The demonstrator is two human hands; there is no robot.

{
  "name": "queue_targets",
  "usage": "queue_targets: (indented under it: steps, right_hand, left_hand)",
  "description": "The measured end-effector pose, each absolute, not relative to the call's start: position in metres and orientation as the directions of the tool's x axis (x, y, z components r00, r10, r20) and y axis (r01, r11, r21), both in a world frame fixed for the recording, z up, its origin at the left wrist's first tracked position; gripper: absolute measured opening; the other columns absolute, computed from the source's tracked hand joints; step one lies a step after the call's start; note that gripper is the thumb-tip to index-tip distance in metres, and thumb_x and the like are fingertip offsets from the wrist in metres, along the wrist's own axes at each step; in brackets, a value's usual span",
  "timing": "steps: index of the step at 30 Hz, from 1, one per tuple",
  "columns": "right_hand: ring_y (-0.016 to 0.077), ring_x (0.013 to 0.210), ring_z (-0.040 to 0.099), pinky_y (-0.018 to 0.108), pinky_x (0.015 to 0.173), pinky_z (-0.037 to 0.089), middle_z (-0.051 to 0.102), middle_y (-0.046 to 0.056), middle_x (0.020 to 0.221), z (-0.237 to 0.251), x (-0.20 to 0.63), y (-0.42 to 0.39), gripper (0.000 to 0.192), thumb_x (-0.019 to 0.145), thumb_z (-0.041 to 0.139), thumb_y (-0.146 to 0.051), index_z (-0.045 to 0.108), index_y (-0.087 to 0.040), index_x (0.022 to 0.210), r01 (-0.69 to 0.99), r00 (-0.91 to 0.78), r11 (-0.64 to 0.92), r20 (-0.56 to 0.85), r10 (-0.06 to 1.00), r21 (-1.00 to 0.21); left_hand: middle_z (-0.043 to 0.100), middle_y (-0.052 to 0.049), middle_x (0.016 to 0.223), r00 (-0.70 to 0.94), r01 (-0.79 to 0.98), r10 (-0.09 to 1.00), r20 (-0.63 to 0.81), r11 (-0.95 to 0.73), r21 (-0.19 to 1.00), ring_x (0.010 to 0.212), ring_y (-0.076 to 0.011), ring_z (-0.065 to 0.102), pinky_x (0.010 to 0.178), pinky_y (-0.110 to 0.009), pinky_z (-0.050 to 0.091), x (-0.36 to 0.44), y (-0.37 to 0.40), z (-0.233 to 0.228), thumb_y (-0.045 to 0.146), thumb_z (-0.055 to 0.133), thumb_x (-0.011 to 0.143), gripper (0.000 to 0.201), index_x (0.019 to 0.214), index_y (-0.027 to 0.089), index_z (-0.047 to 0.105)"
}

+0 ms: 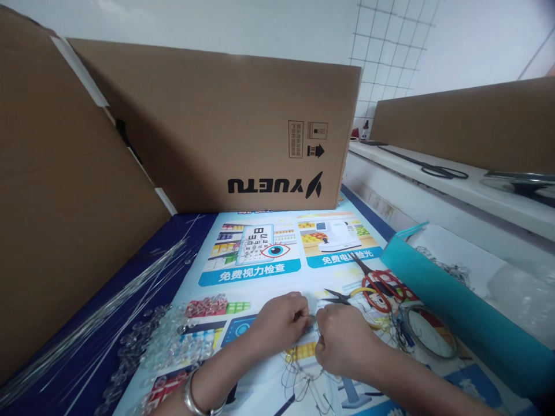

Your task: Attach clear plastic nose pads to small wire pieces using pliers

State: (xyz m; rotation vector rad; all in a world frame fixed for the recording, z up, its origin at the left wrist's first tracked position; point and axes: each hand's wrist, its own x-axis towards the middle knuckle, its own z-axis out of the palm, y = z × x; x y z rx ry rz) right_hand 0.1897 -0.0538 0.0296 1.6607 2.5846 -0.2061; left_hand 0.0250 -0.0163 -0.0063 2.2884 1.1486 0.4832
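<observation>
My left hand and my right hand meet fingertip to fingertip low in the middle of the head view, over a printed poster. Between the fingers I pinch a small clear bead and a thin wire; it is too small to tell which hand holds which part. Thin wire loops trail on the poster below my hands. My left wrist wears a silver bangle. A heap of clear crystal beads lies just left of my left hand.
Red-handled scissors and pliers lie right of my hands, beside a tape roll and a teal box wall. Long thin rods lie at left. Cardboard boxes stand behind and left. A white ledge holds black scissors.
</observation>
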Motion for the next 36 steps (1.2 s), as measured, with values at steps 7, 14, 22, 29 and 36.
queue_targets:
  steps: [7,14,22,29,36]
  right_hand:
    - [0.0228,0.072,0.060,0.029,0.060,0.040,0.064,0.008,0.077,0.0303,0.1880,-0.0524,0.017,0.066,0.048,-0.025,0.059,-0.016,0.077,0.914,-0.406,0.400,-0.114,0.907,-0.074]
    - [0.0229,0.074,0.059,0.029,0.061,0.040,0.064,0.008,0.078,0.0300,0.1868,-0.0516,0.018,0.066,0.048,-0.024,0.059,-0.016,0.078,0.913,-0.408,0.401,-0.106,0.907,-0.077]
    - [0.0230,0.074,0.059,0.029,0.061,0.039,0.064,0.008,0.078,0.0306,0.1858,-0.0502,0.017,0.066,0.048,-0.024,0.059,-0.017,0.078,0.913,-0.407,0.400,-0.106,0.907,-0.084]
    - [0.0226,0.073,0.060,0.028,0.060,0.039,0.064,0.008,0.078,0.0296,0.1874,-0.0482,0.018,0.066,0.047,-0.022,0.060,-0.017,0.077,0.912,-0.408,0.400,-0.108,0.907,-0.086]
    - [0.0225,0.075,0.060,0.028,0.062,0.039,0.064,0.008,0.080,0.0290,0.1869,-0.0477,0.019,0.067,0.048,-0.023,0.060,-0.016,0.080,0.913,-0.406,0.396,-0.145,0.902,-0.096]
  left_hand:
    - [0.055,0.001,0.069,0.536,0.675,0.843,0.035,-0.453,0.583,0.064,-0.0124,0.047,0.055,-0.021,0.031,0.0272,-0.0168,-0.0052,0.016,0.047,0.073,0.007,0.066,0.018,0.050]
    - [0.057,0.001,0.071,0.540,0.668,0.842,0.017,-0.440,0.600,0.066,-0.0132,0.048,0.057,-0.022,0.031,0.0288,-0.0174,-0.0070,0.017,0.047,0.073,0.007,0.068,0.018,0.052]
    - [0.058,0.000,0.069,0.513,0.693,0.858,-0.027,-0.396,0.602,0.065,-0.0137,0.048,0.056,-0.022,0.031,0.0307,-0.0172,-0.0034,0.017,0.047,0.072,0.009,0.066,0.018,0.053]
    - [0.057,0.002,0.065,0.513,0.681,0.858,-0.018,-0.395,0.616,0.061,-0.0123,0.046,0.053,-0.021,0.029,0.0305,-0.0168,-0.0066,0.017,0.046,0.072,0.010,0.063,0.018,0.050]
    - [0.058,0.002,0.065,0.515,0.674,0.857,-0.027,-0.385,0.631,0.061,-0.0118,0.047,0.053,-0.021,0.029,0.0305,-0.0165,-0.0066,0.017,0.044,0.072,0.011,0.063,0.018,0.050]
